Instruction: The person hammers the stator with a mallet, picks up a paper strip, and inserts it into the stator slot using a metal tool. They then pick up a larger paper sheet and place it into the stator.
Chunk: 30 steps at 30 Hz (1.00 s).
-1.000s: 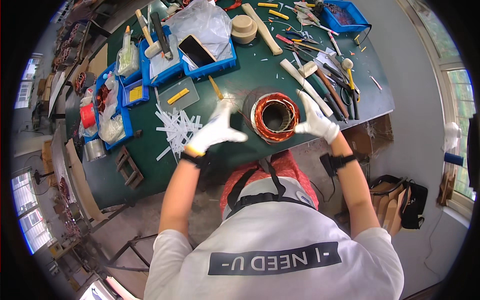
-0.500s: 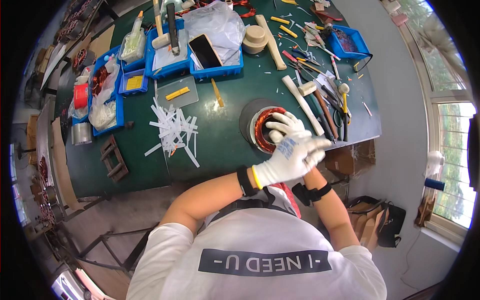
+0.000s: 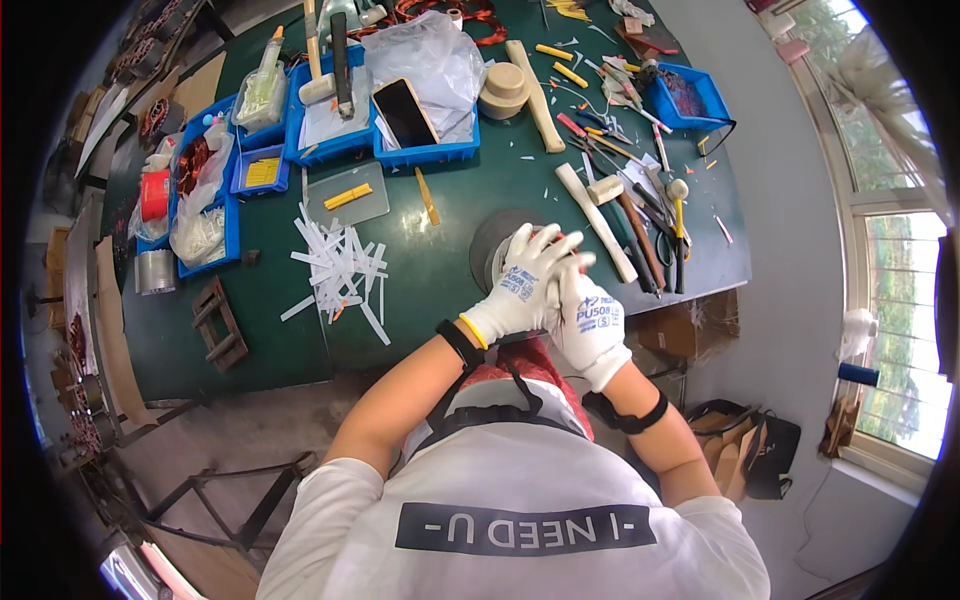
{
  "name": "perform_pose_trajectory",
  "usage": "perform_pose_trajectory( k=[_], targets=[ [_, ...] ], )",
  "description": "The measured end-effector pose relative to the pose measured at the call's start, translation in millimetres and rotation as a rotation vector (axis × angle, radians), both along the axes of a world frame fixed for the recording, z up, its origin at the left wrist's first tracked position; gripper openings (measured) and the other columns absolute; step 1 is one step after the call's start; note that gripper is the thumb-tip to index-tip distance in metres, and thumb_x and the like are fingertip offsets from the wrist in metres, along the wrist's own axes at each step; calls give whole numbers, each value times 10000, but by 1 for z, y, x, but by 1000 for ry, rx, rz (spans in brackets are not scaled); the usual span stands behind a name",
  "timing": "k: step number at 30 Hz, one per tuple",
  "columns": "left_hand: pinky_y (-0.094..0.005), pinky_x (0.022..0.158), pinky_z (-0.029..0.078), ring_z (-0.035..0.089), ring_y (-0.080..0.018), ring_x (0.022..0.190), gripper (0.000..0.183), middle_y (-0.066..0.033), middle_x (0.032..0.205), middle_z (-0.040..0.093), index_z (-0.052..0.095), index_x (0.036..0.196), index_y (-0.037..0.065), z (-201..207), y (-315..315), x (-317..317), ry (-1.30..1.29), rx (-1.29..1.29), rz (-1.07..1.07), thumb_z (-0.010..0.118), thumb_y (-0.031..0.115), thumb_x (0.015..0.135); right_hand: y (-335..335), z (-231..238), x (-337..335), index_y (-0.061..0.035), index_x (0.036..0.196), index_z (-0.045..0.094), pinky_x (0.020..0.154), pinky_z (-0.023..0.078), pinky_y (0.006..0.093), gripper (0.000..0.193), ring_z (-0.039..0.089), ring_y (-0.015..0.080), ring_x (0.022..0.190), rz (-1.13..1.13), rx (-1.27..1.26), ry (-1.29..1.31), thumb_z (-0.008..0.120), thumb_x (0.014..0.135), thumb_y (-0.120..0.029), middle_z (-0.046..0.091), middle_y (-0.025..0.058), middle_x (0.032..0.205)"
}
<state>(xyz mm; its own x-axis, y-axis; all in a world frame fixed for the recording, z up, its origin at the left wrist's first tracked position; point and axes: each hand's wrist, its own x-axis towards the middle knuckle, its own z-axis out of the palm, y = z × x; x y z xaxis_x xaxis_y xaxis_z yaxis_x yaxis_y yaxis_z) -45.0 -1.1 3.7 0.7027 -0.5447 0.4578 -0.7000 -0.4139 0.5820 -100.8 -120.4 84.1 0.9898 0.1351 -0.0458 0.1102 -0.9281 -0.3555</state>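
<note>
Both my hands wear white gloves and meet over a metal stator ring (image 3: pixel 493 264) near the table's front edge. The ring sits at a dark round base (image 3: pixel 482 238). My left hand (image 3: pixel 525 282) lies across the ring with its fingers stretched and slightly apart. My right hand (image 3: pixel 592 322) is against its right side, fingers bent and pressed together. What those right fingers hold, if anything, is hidden. The copper winding inside the ring is almost wholly covered by the gloves.
A pile of white paper strips (image 3: pixel 335 262) lies left of the ring. To the right are a pale wooden stick (image 3: pixel 597 222), mallets, pliers and scissors. Blue bins (image 3: pixel 428 153) hold a phone, bags and strips at the back. A small wooden frame (image 3: pixel 219 325) lies at left.
My left hand has turned and shifted left, lying across the ring. My right hand, mostly behind the left before, now shows beside it. The view has moved slightly.
</note>
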Motion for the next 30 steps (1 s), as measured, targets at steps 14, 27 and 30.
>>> perform_pose_trajectory(
  k=[14, 27, 30],
  targets=[
    [-428, 824, 473, 595, -298, 928, 147, -94, 931, 625, 646, 881, 109, -25, -6, -15, 29, -238, 220, 630, 188, 758, -15, -28, 4, 7, 1026, 635, 658, 532, 274, 125, 656, 161, 695, -199, 1025, 125, 558, 970, -73, 660, 67, 791],
    [-481, 1035, 402, 512, -376, 1231, 447, -204, 1331, 543, 606, 1214, 79, -75, 79, -56, 303, -112, 580, 654, 321, 842, -6, -91, 67, -147, 1074, 707, 853, 537, 448, 280, 676, 308, 1023, 350, -496, 328, 483, 929, -232, 703, 132, 1086],
    [-469, 1034, 407, 525, -364, 1225, 419, -194, 1308, 571, 627, 1189, 72, -97, 92, -71, 486, -69, 517, 614, 351, 877, 0, -132, 81, -101, 1201, 682, 979, 497, 405, 367, 619, 280, 1172, 595, -605, 425, 414, 958, -167, 618, 149, 1299]
  ],
)
